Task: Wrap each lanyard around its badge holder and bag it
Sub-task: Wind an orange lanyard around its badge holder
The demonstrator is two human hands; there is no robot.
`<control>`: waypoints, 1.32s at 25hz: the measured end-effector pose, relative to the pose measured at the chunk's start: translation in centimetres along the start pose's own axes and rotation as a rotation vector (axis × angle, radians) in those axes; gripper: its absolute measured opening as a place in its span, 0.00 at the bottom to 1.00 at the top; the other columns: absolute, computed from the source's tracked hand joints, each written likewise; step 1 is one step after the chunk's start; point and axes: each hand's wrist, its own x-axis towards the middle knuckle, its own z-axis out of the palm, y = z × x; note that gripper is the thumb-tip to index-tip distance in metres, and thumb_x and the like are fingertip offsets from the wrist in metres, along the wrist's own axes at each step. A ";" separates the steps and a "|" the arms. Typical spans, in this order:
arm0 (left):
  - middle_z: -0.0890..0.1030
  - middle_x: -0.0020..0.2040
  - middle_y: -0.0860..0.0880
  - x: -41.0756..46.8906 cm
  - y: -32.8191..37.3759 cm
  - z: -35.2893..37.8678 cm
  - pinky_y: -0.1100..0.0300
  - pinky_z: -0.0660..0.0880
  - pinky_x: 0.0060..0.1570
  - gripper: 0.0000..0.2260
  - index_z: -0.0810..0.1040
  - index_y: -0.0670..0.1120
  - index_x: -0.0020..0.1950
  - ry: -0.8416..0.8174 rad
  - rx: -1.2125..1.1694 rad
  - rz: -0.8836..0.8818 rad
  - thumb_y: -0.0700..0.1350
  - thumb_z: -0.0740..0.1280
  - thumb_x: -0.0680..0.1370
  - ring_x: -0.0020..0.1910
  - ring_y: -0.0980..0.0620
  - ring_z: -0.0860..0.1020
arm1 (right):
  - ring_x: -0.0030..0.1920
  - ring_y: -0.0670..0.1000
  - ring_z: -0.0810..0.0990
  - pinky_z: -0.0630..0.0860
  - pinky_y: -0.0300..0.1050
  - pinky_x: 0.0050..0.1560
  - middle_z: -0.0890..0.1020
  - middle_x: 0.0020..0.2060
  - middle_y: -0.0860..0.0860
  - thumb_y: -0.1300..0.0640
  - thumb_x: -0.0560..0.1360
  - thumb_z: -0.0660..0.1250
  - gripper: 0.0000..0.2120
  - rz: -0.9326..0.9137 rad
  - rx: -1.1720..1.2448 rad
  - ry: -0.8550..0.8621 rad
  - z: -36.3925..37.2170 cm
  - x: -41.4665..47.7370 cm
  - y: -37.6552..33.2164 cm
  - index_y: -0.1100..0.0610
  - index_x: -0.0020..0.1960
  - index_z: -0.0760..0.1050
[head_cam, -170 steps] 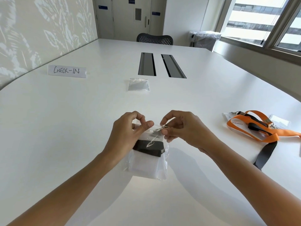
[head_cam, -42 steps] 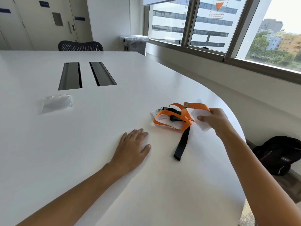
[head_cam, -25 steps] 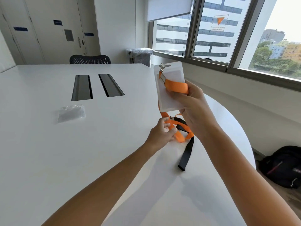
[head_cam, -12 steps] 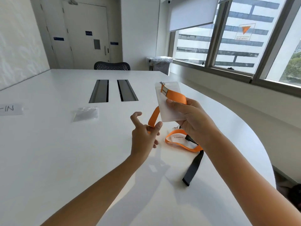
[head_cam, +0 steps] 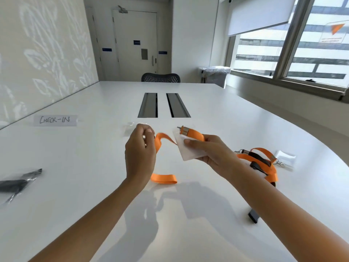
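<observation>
At the far left of the worktop point(head_cam: 75, 186), 1 bagged black lanyard point(head_cam: 17, 183) lies finished. At centre, my left grip point(head_cam: 140, 154), open 0.5 s ago, now pinches the orange lanyard point(head_cam: 160, 141), whose loop end trails on the worktop. My right grip point(head_cam: 213, 151) clamps the badge holder point(head_cam: 188, 151), raised above the worktop, away from the pile point(head_cam: 258, 163) at right. Wrapping can begin. Bagging is not yet done.

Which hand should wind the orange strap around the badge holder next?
Left. The left hand pinches the loose orange strap just beside the badge holder, while the right hand grips the holder itself and is probably best kept steadying it.
</observation>
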 end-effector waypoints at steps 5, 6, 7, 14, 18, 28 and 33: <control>0.80 0.43 0.50 -0.3 -2.7 -3.0 0.60 0.76 0.42 0.03 0.69 0.45 0.53 -0.049 -0.083 -0.113 0.41 0.56 0.82 0.44 0.53 0.80 | 0.47 0.50 0.84 0.80 0.40 0.47 0.84 0.49 0.55 0.65 0.75 0.70 0.13 0.125 -0.071 -0.090 2.2 0.9 1.6 0.64 0.59 0.78; 0.80 0.43 0.50 -0.5 -3.1 -3.2 0.60 0.77 0.44 0.04 0.69 0.45 0.53 -0.076 -0.085 -0.115 0.40 0.56 0.82 0.44 0.54 0.80 | 0.48 0.51 0.83 0.80 0.41 0.48 0.83 0.50 0.56 0.66 0.74 0.71 0.15 0.152 -0.141 -0.108 2.5 0.9 1.7 0.63 0.60 0.78; 0.80 0.44 0.51 -0.8 -3.4 -3.2 0.58 0.78 0.45 0.05 0.70 0.45 0.53 -0.113 -0.089 -0.119 0.38 0.56 0.81 0.44 0.55 0.80 | 0.48 0.51 0.82 0.80 0.42 0.50 0.82 0.51 0.57 0.67 0.73 0.72 0.18 0.182 -0.224 -0.130 2.7 0.9 1.7 0.62 0.62 0.76; 0.78 0.55 0.59 -2.9 -5.3 -2.5 0.72 0.74 0.46 0.10 0.75 0.53 0.54 -0.377 -0.062 -0.105 0.39 0.62 0.79 0.54 0.59 0.78 | 0.49 0.54 0.73 0.68 0.36 0.36 0.69 0.55 0.57 0.58 0.64 0.81 0.42 0.050 -1.018 0.053 4.1 0.2 0.6 0.49 0.68 0.58; 0.76 0.56 0.61 -2.9 -5.6 -2.4 0.70 0.74 0.50 0.13 0.80 0.55 0.53 -0.494 -0.050 -0.042 0.37 0.63 0.78 0.57 0.62 0.75 | 0.42 0.47 0.75 0.67 0.36 0.33 0.78 0.46 0.53 0.57 0.63 0.81 0.29 0.066 -0.901 0.075 3.5 0.6 0.3 0.52 0.59 0.70; 0.78 0.48 0.70 1.0 -4.8 -1.9 0.83 0.67 0.43 0.14 0.78 0.63 0.48 -0.483 0.041 -0.105 0.42 0.62 0.81 0.47 0.69 0.77 | 0.38 0.49 0.83 0.80 0.39 0.37 0.84 0.43 0.56 0.61 0.68 0.75 0.08 0.077 -0.163 0.090 -0.2 1.8 -2.0 0.63 0.47 0.82; 0.86 0.47 0.52 0.0 -2.9 0.2 0.58 0.76 0.58 0.14 0.80 0.49 0.54 -0.609 -0.448 -0.330 0.42 0.54 0.84 0.52 0.53 0.83 | 0.40 0.59 0.86 0.79 0.42 0.28 0.83 0.43 0.57 0.53 0.77 0.68 0.12 0.091 -0.016 0.087 0.2 1.7 -2.0 0.62 0.52 0.72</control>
